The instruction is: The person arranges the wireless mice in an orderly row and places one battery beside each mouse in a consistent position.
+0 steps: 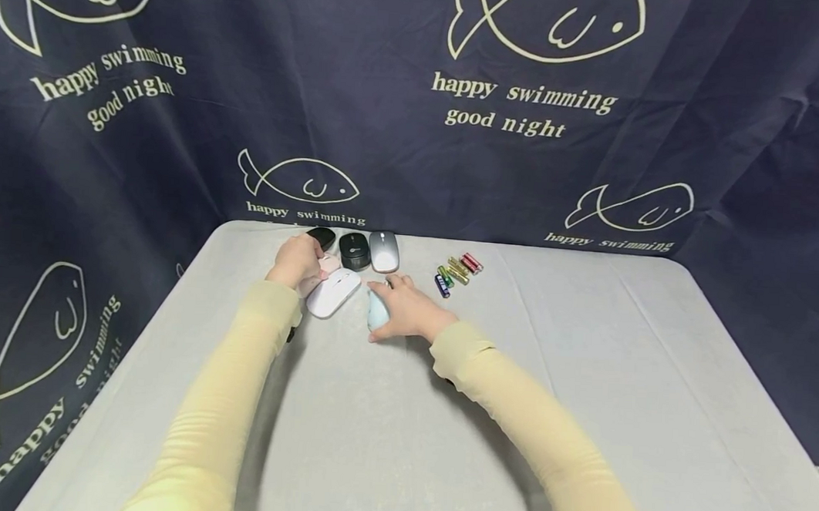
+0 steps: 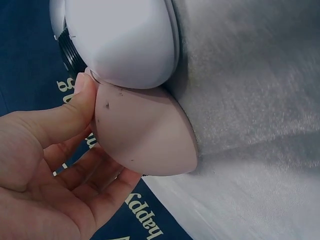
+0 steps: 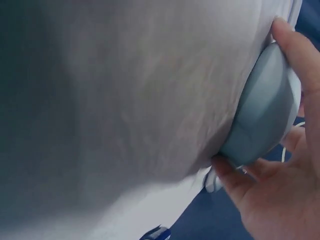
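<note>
Left hand (image 1: pixel 296 262) pinches the pink mouse (image 2: pixel 145 132) between thumb and fingers, I see, right against the white mouse (image 1: pixel 334 293); my right hand (image 1: pixel 410 309) grips the light blue mouse (image 3: pixel 265 107) at both ends on the table (image 1: pixel 387 409). I can read "happy swimming good night" on the navy cloth (image 1: pixel 414 159); marks on the round black mouse (image 1: pixel 354 258) and blue battery (image 1: pixel 442 286) are too small for me.
</note>
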`<state>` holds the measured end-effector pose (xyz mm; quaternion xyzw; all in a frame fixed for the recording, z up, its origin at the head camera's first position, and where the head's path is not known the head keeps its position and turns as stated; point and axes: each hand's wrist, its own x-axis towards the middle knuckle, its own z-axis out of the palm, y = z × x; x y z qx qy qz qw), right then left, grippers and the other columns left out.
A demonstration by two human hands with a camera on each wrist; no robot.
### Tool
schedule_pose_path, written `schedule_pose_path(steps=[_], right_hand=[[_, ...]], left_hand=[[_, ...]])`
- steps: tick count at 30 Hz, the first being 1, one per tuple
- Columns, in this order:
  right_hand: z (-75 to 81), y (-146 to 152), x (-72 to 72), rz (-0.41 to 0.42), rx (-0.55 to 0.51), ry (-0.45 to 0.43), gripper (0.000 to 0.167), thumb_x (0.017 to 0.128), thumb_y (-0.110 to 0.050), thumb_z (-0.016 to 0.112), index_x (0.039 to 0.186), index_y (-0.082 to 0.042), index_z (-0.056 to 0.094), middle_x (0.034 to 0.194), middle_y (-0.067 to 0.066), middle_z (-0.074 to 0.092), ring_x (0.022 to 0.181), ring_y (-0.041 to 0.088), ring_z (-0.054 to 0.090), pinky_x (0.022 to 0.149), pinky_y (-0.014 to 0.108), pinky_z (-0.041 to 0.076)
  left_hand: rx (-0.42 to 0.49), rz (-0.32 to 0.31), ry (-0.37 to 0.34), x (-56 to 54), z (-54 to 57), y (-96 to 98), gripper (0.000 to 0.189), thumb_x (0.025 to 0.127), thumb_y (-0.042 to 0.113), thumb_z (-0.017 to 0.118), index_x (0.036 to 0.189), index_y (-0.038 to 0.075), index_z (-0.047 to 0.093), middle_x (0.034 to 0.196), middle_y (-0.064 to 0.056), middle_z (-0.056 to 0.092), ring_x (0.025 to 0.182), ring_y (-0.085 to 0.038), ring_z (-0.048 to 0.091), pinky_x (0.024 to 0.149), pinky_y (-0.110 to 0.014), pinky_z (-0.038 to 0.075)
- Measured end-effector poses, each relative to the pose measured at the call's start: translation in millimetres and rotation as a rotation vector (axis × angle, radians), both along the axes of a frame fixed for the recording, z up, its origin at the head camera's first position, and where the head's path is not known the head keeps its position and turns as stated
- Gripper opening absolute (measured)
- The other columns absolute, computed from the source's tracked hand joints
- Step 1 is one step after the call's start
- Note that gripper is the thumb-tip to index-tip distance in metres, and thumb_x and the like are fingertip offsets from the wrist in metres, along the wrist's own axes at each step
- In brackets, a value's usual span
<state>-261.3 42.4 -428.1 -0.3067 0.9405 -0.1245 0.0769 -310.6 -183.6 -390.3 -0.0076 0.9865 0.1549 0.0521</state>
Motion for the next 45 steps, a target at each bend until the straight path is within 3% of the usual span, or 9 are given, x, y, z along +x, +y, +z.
schedule_pose_path(steps=[13, 23, 37, 45], right_hand=[[2.3, -0.2, 19.5, -0.006, 0.017, 0.023, 0.101, 0.062, -0.056, 0.08, 0.144, -0.016, 0.038, 0.139, 0.02, 0.038, 0.12, 0.033, 0.04, 0.093, 0.04, 0.045], [-1.8, -0.6, 18.9, -0.008, -0.006, 0.024, 0.102, 0.06, -0.054, 0.082, 0.144, -0.016, 0.039, 0.139, 0.021, 0.038, 0.12, 0.034, 0.04, 0.093, 0.041, 0.045], [0.5, -0.4, 18.1, -0.03, 0.0, 0.018, 0.102, 0.059, -0.053, 0.083, 0.144, -0.018, 0.038, 0.139, 0.019, 0.037, 0.117, 0.032, 0.04, 0.09, 0.04, 0.045], [-0.2, -0.1, 17.7, -0.033, 0.004, 0.003, 0.103, 0.06, -0.056, 0.082, 0.145, -0.018, 0.036, 0.144, 0.02, 0.033, 0.124, 0.035, 0.038, 0.095, 0.043, 0.043]], left_hand=[[0.003, 0.006, -0.007, 0.4, 1.0, 1.3, 0.035, 0.07, 0.012, 0.078, 0.102, 0.004, 0.068, 0.111, -0.017, 0.065, 0.107, -0.036, 0.056, 0.093, -0.044, 0.044], [-0.014, 0.0, -0.014, -1.0, -1.3, -3.0, 0.035, 0.069, 0.013, 0.079, 0.101, 0.005, 0.068, 0.11, -0.017, 0.065, 0.104, -0.036, 0.057, 0.091, -0.044, 0.045], [-0.037, -0.014, -0.025, -2.1, 4.8, 0.2, 0.035, 0.07, 0.014, 0.079, 0.101, 0.005, 0.066, 0.11, -0.017, 0.064, 0.103, -0.035, 0.057, 0.092, -0.044, 0.044], [-0.018, -0.019, -0.036, -2.0, 3.2, -0.6, 0.038, 0.072, 0.016, 0.079, 0.104, 0.004, 0.066, 0.113, -0.017, 0.063, 0.106, -0.036, 0.055, 0.095, -0.044, 0.042]])
